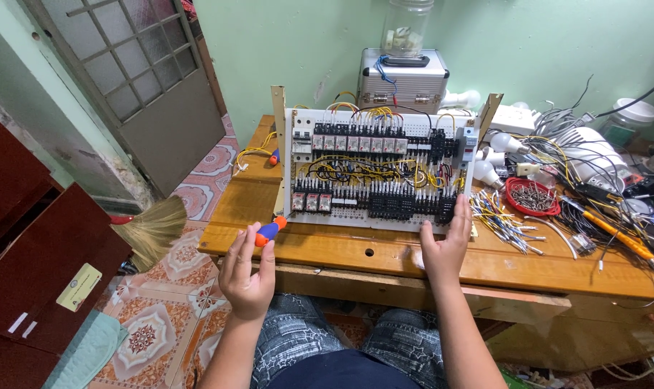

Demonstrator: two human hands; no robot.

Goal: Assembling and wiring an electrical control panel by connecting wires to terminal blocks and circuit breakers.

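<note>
On the wooden table (327, 248), a screwdriver (270, 230) is grasped by the left hand (246, 277), tip pointing up-right toward the wiring panel's (377, 169) lower-left corner; the right hand (446, 245) rests open-fingered on the panel's lower-right edge.

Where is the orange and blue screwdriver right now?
In the head view, the orange and blue screwdriver is in the left hand, at the lower left corner of the white wired relay panel on the wooden table.

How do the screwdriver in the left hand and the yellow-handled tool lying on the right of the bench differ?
The screwdriver has a short, stubby orange-and-blue handle; the yellow-handled tool is long and slim. The screwdriver is held in the left hand with its tip at the lower left corner of the wiring panel; the yellow-handled tool lies loose among wires, touched by no hand. Both are over the wooden bench.
</note>
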